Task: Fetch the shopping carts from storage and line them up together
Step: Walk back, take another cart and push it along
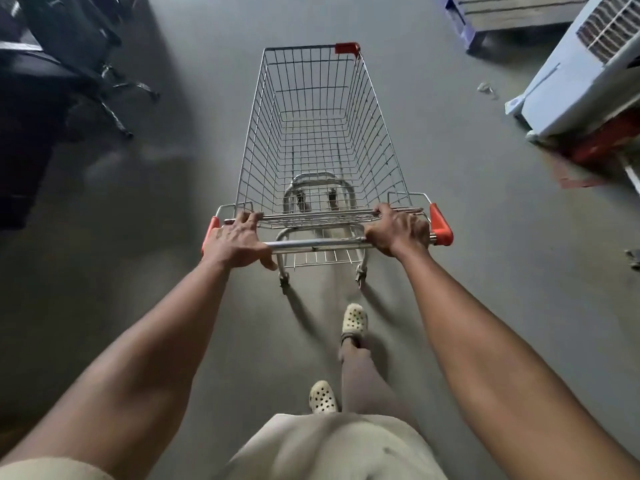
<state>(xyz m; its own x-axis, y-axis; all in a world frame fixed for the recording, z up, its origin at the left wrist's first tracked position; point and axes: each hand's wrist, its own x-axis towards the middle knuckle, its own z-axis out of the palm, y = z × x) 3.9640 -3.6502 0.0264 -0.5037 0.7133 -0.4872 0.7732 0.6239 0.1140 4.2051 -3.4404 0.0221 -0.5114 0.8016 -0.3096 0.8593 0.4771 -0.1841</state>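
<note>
A silver wire shopping cart (372, 109) with red plastic corner caps stands on the grey floor straight in front of me, its basket empty. My left hand (237, 242) is wrapped around the left end of the metal handle bar (317, 243). My right hand (398, 232) grips the right end of the same bar, beside the red end cap. Both my arms are stretched forward. Below the bar I see my feet in pale perforated clogs, the right foot ahead of the left.
Black office chairs (86, 60) with wheeled bases crowd the dark left side. A white appliance (585, 81) stands at the right, over something red. A pallet (502, 15) lies at the back right. Bare grey floor runs ahead of the cart.
</note>
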